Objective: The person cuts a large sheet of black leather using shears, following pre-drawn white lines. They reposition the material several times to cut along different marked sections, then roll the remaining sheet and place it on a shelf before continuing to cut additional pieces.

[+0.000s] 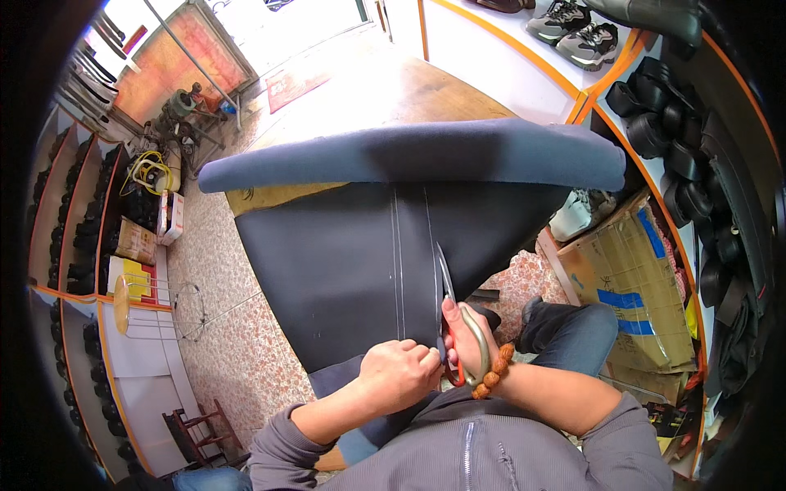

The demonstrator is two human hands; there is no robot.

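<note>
A black leather-like sheet (327, 270) lies spread in front of me, with long white lines marked along its middle. Its far part is rolled up, showing a grey-blue backing (286, 159). My right hand (468, 337) is closed round the handles of a pair of scissors (445, 278), whose blades point away from me beside the rightmost white line. How far the blades are apart cannot be made out. My left hand (399, 373) is closed at the near edge of the sheet, just left of the scissors handles, its fingertips partly hidden.
A wooden table (409, 90) stands under the roll. To the right are a cardboard box (626, 278) with blue tape, dark rolled straps (659, 114) on shelves and a pair of sneakers (573, 33). On the left, shelves (70, 213) and a wire-framed stool (123, 303) stand on the speckled floor.
</note>
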